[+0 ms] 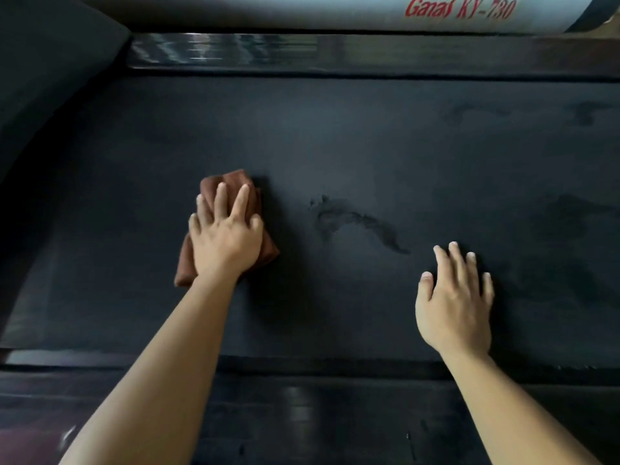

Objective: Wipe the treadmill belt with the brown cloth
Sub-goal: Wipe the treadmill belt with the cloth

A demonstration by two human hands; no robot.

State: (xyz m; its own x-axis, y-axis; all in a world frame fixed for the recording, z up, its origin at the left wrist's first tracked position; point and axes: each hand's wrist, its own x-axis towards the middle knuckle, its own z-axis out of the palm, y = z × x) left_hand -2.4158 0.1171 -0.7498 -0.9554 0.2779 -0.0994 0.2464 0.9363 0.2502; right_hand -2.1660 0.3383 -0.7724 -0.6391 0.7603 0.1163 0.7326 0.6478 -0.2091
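The black treadmill belt (335, 135) fills most of the view, running left to right. A folded brown cloth (235, 182) lies on its left-centre part. My left hand (224, 236) presses flat on top of the cloth, fingers spread, covering its middle. My right hand (454, 297) rests flat on the bare belt to the right, fingers apart, holding nothing. A dark smear (359, 223) marks the belt between the two hands, and fainter smudges (570, 213) show at the right.
A glossy dark side rail (302, 52) borders the belt's far edge, with a white frame part (369, 11) bearing red lettering behind it. A second dark rail (302, 414) runs along the near edge. A black curved cover (50, 78) rises at the left.
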